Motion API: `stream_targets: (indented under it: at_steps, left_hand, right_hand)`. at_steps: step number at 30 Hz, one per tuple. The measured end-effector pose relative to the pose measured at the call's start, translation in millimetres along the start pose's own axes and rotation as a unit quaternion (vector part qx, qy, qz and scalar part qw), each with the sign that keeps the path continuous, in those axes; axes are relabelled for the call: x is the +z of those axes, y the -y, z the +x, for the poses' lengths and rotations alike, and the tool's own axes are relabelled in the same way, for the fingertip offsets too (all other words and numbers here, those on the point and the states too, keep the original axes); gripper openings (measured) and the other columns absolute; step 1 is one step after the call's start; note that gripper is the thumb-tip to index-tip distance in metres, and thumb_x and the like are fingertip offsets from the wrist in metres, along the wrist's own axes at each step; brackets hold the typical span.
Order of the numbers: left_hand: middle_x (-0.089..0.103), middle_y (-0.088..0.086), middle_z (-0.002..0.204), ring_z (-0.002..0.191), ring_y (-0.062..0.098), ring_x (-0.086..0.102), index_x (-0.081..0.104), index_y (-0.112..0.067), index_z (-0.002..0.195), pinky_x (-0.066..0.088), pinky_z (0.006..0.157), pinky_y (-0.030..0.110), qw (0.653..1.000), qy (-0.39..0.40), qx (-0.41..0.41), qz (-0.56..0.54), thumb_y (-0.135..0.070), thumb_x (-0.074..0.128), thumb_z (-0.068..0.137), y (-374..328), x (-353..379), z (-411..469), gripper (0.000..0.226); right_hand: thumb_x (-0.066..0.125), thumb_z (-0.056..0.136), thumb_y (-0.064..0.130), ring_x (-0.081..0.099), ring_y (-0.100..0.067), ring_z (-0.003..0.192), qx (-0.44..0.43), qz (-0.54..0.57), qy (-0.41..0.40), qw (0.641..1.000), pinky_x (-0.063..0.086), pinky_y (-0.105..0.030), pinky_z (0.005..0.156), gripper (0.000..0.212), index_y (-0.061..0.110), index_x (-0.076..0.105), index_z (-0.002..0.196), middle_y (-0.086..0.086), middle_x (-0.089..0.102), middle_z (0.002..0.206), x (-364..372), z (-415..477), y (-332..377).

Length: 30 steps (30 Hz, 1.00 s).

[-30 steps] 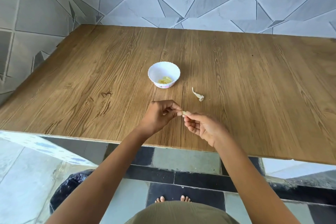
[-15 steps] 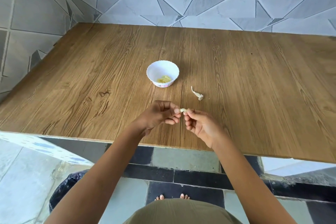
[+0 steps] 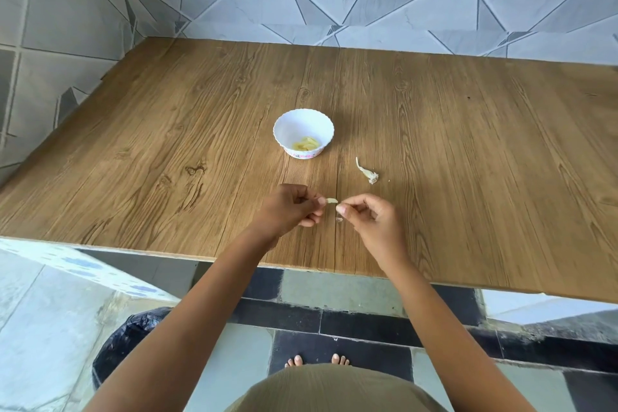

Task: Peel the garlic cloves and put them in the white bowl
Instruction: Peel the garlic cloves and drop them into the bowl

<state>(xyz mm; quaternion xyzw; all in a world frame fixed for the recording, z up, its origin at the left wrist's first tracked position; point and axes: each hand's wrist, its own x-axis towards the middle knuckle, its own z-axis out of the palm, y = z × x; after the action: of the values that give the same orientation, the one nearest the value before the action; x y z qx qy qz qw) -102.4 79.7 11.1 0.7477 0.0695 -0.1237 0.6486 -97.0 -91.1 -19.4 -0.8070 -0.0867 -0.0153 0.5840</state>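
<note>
My left hand [image 3: 289,207] pinches a small pale garlic clove [image 3: 331,200] at its fingertips, above the near part of the wooden table [image 3: 167,144]. My right hand [image 3: 371,219] sits just right of the clove with thumb and forefinger pinched together. A thin flake of skin [image 3: 338,219] hangs below them. The white bowl [image 3: 302,120] stands further back on the table, with peeled yellowish cloves [image 3: 306,143] in it.
A dry garlic stem with skin scraps [image 3: 367,172] lies on the table to the right of the bowl. A black bin bag [image 3: 133,334] stands on the tiled floor under the table's near edge, left of my feet. Tiled walls border the table behind and at the left.
The hands, joined on the clove before, have drawn apart. My right hand has pulled away to the right with a flake of skin, and the clove stays in my left hand.
</note>
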Motion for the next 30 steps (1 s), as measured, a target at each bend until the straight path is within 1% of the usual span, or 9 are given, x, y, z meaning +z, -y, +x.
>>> stream_targets:
  at_steps: [3,7,12,15,18,21,24,27,30]
  left_hand:
    - [0.064,0.005,0.071,0.063,0.008,0.063,0.065,-0.007,0.081,0.053,0.060,0.017,0.999,0.010,0.006,0.033,-0.010,0.060,0.091,-1,1,-1,0.012]
    - [0.063,0.004,0.072,0.067,0.010,0.063,0.064,-0.009,0.081,0.051,0.060,0.018,0.998,0.063,-0.002,0.008,-0.011,0.058,0.093,-4,-4,0,0.014]
    - [0.063,0.001,0.073,0.066,0.007,0.062,0.063,-0.009,0.086,0.050,0.060,0.017,0.995,0.092,0.011,-0.039,-0.010,0.054,0.094,-4,-2,-1,0.012]
    - [0.062,0.001,0.071,0.063,0.008,0.059,0.064,-0.010,0.085,0.050,0.060,0.019,0.998,0.053,0.022,0.001,-0.010,0.057,0.093,0,-4,2,0.011]
    - [0.066,0.000,0.070,0.061,0.009,0.057,0.072,-0.011,0.086,0.048,0.065,0.023,0.983,-0.011,0.067,0.171,-0.010,0.063,0.089,8,-9,7,0.008]
    - [0.070,-0.001,0.079,0.064,-0.001,0.058,0.074,-0.011,0.088,0.044,0.066,0.010,0.954,-0.067,0.105,0.271,-0.014,0.070,0.084,8,-4,6,0.007]
    - [0.070,-0.001,0.080,0.062,0.005,0.059,0.069,-0.013,0.079,0.045,0.065,0.010,0.966,-0.109,0.111,0.206,-0.011,0.078,0.075,5,0,4,0.010]
    - [0.066,0.001,0.080,0.067,0.013,0.057,0.067,-0.014,0.089,0.050,0.069,0.024,0.994,-0.047,0.081,0.054,-0.007,0.074,0.079,-2,2,3,0.015]
    - [0.067,0.001,0.073,0.067,0.012,0.061,0.069,-0.010,0.093,0.053,0.069,0.022,0.996,0.003,0.080,0.029,0.000,0.065,0.086,-6,2,5,0.013]
  right_hand:
    - [0.066,0.086,0.014,0.065,-0.005,0.073,0.020,0.027,0.046,0.998,0.054,-0.024,0.068,0.014,0.022,0.068,0.097,0.006,0.069,0.083,2,1,6]
    - [0.061,0.088,0.007,0.063,-0.003,0.064,0.096,0.120,0.073,0.985,0.050,-0.015,0.060,0.012,0.017,0.068,0.088,0.000,0.069,0.075,-1,0,16]
    - [0.056,0.089,0.003,0.060,-0.008,0.060,0.279,0.341,0.099,0.892,0.050,-0.014,0.055,0.012,0.006,0.066,0.084,-0.001,0.067,0.068,-5,4,23]
    - [0.062,0.085,0.003,0.063,-0.009,0.064,0.228,0.301,0.037,0.925,0.053,-0.017,0.063,0.009,0.008,0.069,0.087,-0.002,0.070,0.073,-3,2,19]
    - [0.068,0.080,0.001,0.067,-0.011,0.074,0.177,0.265,0.008,0.948,0.054,-0.019,0.068,0.016,0.012,0.071,0.091,-0.006,0.072,0.084,-4,0,18]
    - [0.069,0.079,0.001,0.068,-0.012,0.077,0.174,0.260,0.008,0.950,0.054,-0.018,0.068,0.016,0.013,0.071,0.090,-0.005,0.073,0.085,-4,-1,18]
    - [0.070,0.079,0.001,0.068,-0.012,0.077,0.177,0.262,0.006,0.949,0.054,-0.018,0.068,0.016,0.011,0.071,0.091,-0.005,0.073,0.083,-3,-2,19]
    - [0.068,0.081,0.002,0.069,-0.010,0.073,0.176,0.269,0.012,0.947,0.054,-0.018,0.067,0.014,0.010,0.070,0.091,-0.001,0.073,0.078,-4,-2,20]
    - [0.065,0.083,0.003,0.068,-0.010,0.072,0.164,0.264,0.022,0.950,0.055,-0.019,0.067,0.012,0.011,0.069,0.090,-0.001,0.073,0.076,-4,-3,20]
